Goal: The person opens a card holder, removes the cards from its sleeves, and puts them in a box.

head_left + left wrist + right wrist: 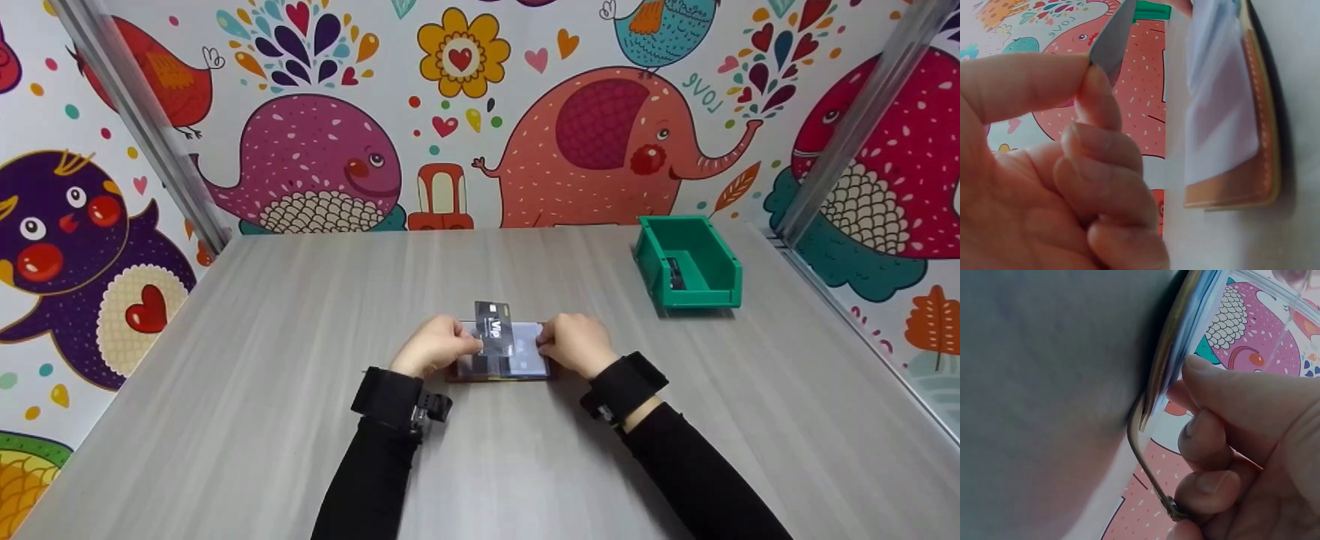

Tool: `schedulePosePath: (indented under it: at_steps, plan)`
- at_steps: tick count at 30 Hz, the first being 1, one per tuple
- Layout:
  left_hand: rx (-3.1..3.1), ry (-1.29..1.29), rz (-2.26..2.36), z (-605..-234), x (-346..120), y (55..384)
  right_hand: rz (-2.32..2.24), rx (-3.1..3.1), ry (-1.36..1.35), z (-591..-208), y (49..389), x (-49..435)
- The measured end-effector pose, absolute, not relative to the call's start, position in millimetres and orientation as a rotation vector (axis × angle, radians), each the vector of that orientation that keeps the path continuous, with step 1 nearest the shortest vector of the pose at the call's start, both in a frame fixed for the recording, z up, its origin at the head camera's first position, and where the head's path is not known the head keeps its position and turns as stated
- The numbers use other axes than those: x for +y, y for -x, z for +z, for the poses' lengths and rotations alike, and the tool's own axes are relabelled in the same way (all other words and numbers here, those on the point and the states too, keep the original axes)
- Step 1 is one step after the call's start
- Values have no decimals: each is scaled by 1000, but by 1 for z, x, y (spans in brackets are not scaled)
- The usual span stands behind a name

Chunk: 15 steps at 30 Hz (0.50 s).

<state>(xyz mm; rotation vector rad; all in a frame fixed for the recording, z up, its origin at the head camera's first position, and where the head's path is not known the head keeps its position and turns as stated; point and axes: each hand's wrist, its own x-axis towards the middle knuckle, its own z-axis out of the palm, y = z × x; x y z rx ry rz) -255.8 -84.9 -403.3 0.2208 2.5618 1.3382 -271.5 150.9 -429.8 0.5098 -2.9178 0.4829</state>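
Observation:
My left hand pinches a dark card marked "Vip" between thumb and index finger. The card stands raised over an open card holder with clear plastic sleeves, overlapping it in the head view. In the left wrist view the holder shows a brown stitched cover, and the card is seen nearly edge-on. My right hand pinches the edge of the clear sleeves at the holder's right side. A strap with a snap end reaches to its lower fingers.
A green bin stands at the back right of the table, with a small dark item inside. Printed cartoon panels rise behind and beside the table, with metal posts at the corners.

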Motion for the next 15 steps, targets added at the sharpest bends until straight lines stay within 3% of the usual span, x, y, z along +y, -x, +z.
schedulePosePath:
  at_steps: [15]
  plan:
    - [2565,-345,1347,-399,-81,255,488,-2919,-572,-429,270,155]
